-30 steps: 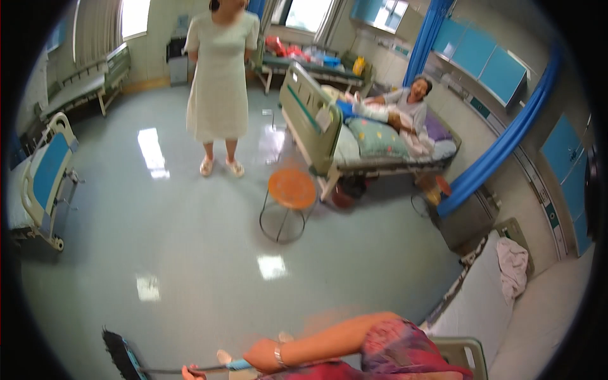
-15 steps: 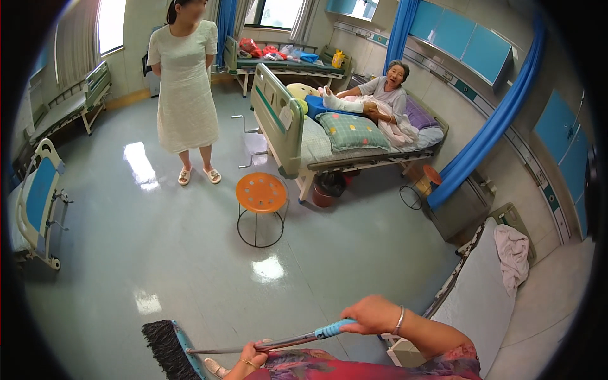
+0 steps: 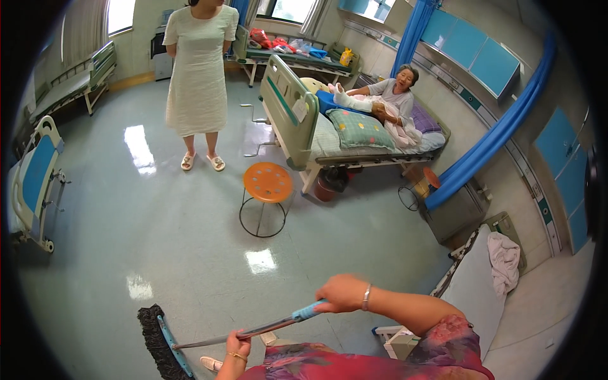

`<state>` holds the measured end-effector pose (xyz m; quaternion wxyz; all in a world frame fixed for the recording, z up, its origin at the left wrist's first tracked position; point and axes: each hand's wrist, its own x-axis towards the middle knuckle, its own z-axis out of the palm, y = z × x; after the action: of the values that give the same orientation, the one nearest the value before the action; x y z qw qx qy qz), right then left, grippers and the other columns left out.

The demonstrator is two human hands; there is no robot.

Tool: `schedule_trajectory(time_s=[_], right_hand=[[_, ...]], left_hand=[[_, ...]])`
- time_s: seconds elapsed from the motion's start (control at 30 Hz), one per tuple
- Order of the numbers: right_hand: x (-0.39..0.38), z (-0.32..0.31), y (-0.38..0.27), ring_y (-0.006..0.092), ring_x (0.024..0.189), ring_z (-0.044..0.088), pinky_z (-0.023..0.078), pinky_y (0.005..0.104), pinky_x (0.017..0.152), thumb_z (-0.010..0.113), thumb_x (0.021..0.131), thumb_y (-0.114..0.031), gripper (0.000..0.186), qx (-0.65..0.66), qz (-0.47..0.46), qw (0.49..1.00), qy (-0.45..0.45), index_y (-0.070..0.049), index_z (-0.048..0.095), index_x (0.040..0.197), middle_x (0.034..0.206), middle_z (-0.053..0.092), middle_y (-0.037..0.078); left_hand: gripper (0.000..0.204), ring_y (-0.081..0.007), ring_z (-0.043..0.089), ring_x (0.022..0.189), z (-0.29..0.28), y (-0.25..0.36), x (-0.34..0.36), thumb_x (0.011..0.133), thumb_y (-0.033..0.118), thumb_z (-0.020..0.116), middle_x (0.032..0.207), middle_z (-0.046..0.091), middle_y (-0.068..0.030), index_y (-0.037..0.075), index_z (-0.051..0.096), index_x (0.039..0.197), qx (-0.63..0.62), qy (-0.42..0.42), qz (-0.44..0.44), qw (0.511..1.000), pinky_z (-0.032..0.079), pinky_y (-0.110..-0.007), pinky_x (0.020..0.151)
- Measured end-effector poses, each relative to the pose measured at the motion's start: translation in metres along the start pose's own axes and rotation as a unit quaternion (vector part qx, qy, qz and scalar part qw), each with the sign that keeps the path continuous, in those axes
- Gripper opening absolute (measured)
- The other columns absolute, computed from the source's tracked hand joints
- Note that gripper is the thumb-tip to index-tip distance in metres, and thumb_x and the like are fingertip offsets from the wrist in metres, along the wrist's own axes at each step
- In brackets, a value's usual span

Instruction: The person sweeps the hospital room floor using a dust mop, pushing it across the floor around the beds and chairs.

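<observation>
Both hands on the mop (image 3: pixel 190 342). Right hand (image 3: pixel 342 292) closed round the blue top end of the handle; left hand (image 3: pixel 238 347) wrapped round the metal shaft lower down, near the body. Mop head, a flat blue bar with a dark fringe, lies on the floor (image 3: pixel 126 240) at lower left, just ahead of the person's foot.

Handling, as judged: long thin shaft, stiff and light; the weight sits out at the head, so a wide two-hand hold like this one gives the leverage. The blue grip looks less slick than the bare metal. Fringe soft, likely drags on the glossy floor, which may be slippery where it shines.

Room: wide open floor ahead and to the left. Orange stool (image 3: pixel 267 185) stands mid-floor, well apart from the mop head. A person in a pale dress (image 3: pixel 199 69) stands beyond it. Occupied bed (image 3: pixel 342 136) to the right of the stool; a bucket under it. Empty bed frame (image 3: pixel 35 177) at far left edge. Another bed (image 3: pixel 472 285) close on the right, just beside the right arm, the tightest side.
</observation>
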<state>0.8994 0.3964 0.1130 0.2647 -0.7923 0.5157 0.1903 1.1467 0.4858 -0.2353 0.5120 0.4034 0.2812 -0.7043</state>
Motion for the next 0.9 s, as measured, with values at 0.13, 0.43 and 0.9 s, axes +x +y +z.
schedule_trajectory(time_s=[0.13, 0.43, 0.9], right_hand=[[0.042, -0.002, -0.060, 0.0293, 0.062, 0.052, 0.041, 0.0376, 0.054, 0.050, 0.069, -0.037, 0.032, -0.033, -0.055, 0.998, -0.018, -0.006, 0.056, 0.068, 0.065, 0.054, 0.013], [0.125, 0.059, -0.183, 0.0290, 0.057, 0.053, 0.041, 0.0365, 0.051, 0.057, 0.063, -0.030, 0.027, -0.014, -0.221, 0.975, -0.008, -0.004, 0.056, 0.062, 0.060, 0.053, 0.013], [0.145, 0.186, -0.234, 0.0279, 0.063, 0.054, 0.044, 0.0347, 0.056, 0.056, 0.056, -0.011, 0.013, 0.024, -0.302, 0.950, -0.073, -0.004, 0.058, 0.067, 0.068, 0.055, 0.014]], left_hand=[[0.014, -0.0176, 0.047, 0.057, -0.036, 0.062, -0.005, 0.076, 0.013, 0.036, 0.065, 0.046, -0.0072, 0.001, 0.041, 0.072, -0.021, 0.006, 0.061, 0.998, 0.046, -0.031, 0.053], [0.006, -0.0100, 0.038, 0.043, -0.117, 0.174, -0.041, 0.068, 0.008, 0.039, 0.057, 0.039, -0.0013, 0.003, 0.041, 0.069, -0.063, 0.113, 0.230, 0.964, 0.042, -0.024, 0.045], [0.006, -0.0154, 0.033, 0.052, -0.263, 0.193, -0.014, 0.062, 0.012, 0.038, 0.061, 0.033, -0.0023, 0.008, 0.036, 0.065, -0.014, 0.209, 0.201, 0.957, 0.041, -0.041, 0.049]])
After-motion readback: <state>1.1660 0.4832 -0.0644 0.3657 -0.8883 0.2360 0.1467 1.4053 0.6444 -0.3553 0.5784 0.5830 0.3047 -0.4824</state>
